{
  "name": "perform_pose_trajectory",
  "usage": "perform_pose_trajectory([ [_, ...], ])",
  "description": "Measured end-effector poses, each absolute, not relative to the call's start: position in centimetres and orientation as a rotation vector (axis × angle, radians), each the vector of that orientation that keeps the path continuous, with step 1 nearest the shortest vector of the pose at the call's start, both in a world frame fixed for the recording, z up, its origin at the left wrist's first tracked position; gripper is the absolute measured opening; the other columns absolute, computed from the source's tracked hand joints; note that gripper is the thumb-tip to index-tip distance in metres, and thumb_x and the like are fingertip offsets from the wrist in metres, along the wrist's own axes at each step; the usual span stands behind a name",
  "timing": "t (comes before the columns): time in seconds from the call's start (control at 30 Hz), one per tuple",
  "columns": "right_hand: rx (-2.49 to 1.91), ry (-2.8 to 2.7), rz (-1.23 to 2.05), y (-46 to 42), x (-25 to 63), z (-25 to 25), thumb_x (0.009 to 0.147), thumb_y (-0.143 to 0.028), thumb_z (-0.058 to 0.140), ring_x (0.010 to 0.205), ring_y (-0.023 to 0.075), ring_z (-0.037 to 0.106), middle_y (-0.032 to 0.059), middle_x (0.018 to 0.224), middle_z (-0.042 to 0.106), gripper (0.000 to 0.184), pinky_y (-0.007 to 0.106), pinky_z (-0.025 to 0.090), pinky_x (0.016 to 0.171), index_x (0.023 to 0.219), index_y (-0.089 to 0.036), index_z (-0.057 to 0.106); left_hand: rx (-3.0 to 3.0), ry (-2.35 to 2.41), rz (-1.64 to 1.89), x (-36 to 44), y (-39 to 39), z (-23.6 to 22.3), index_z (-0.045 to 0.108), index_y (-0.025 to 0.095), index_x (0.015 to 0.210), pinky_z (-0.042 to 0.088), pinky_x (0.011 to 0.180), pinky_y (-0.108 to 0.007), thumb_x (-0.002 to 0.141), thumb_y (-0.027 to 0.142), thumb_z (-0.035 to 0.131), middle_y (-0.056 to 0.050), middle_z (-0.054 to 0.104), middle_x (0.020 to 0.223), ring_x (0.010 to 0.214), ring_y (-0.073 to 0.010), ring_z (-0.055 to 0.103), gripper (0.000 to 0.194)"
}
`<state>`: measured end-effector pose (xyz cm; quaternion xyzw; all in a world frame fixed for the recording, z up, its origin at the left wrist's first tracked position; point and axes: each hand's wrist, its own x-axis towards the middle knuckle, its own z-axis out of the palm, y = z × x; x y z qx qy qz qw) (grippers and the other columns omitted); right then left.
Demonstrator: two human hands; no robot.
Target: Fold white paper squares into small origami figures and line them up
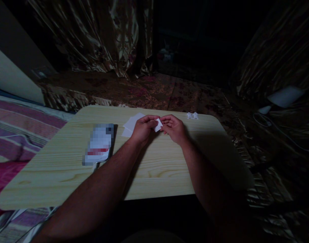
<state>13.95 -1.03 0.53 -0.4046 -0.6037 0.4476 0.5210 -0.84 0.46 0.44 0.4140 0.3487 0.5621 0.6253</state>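
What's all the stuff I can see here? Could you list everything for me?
Light wooden table top: one, pale yellow, centre.
Small folded white paper piece: one, pinched between both hands above the table.
Flat white paper sheets: a few, exact count unclear, on the table behind the left hand.
Tiny folded white paper shapes: about two, at the table's far edge.
Blurred white-and-red flat object: one, on the table's left part.
Striped pink-purple cloth: one, left of the table.
Shiny brown draped fabric: background.
White cable: one, far right.
Left hand: fingers gripping the paper piece.
Right hand: fingers gripping the paper piece.
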Motion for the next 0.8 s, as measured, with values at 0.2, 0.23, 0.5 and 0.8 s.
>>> perform_pose_trajectory([
  [0.2, -0.943, -1.540, 1.077, -1.0, 14.7, 0.8, 0.075, -0.033, 0.063, 0.066, 0.0123, 0.062, 0.0008, 0.074, 0.064, 0.018, 0.021, 0.047, 0.051, 0.085, -0.018, 0.062, 0.949, 0.772, 1.259, -0.8, 0.3, 0.5, 0.069, 0.013, 0.086, 0.047, 0.061, -0.029, 0.059, 0.019, 0.073, -0.006, 0.067, 0.074, 0.063, -0.0147, 0.060, 0.028],
  [0.23, -0.940, -1.547, 1.085, -1.0, 14.9, 0.9, 0.075, -0.034, 0.064, 0.065, 0.0120, 0.061, 0.0009, 0.074, 0.064, 0.019, 0.021, 0.047, 0.050, 0.085, -0.018, 0.062, 0.944, 0.772, 1.257, -0.7, 0.3, 0.5, 0.069, 0.013, 0.085, 0.048, 0.063, -0.030, 0.058, 0.019, 0.074, -0.006, 0.067, 0.074, 0.063, -0.0149, 0.060, 0.028],
  [0.5, -0.953, -1.528, 1.097, -0.7, 15.3, 0.8, 0.074, -0.041, 0.065, 0.059, 0.0093, 0.057, 0.0017, 0.079, 0.063, 0.026, 0.020, 0.048, 0.048, 0.083, -0.017, 0.060, 0.984, 0.792, 1.239, -0.5, 0.1, 0.6, 0.070, 0.012, 0.084, 0.048, 0.065, -0.030, 0.055, 0.016, 0.074, -0.006, 0.069, 0.076, 0.065, -0.0147, 0.061, 0.029],
  [0.8, -1.007, -1.468, 1.116, -0.6, 15.3, 0.6, 0.072, -0.044, 0.067, 0.062, 0.0106, 0.058, 0.0023, 0.078, 0.063, 0.030, 0.020, 0.048, 0.047, 0.082, -0.017, 0.058, 1.010, 0.790, 1.205, -0.4, 0.1, 0.7, 0.069, 0.012, 0.086, 0.047, 0.061, -0.028, 0.054, 0.012, 0.073, -0.004, 0.067, 0.072, 0.060, -0.0131, 0.059, 0.032],
])
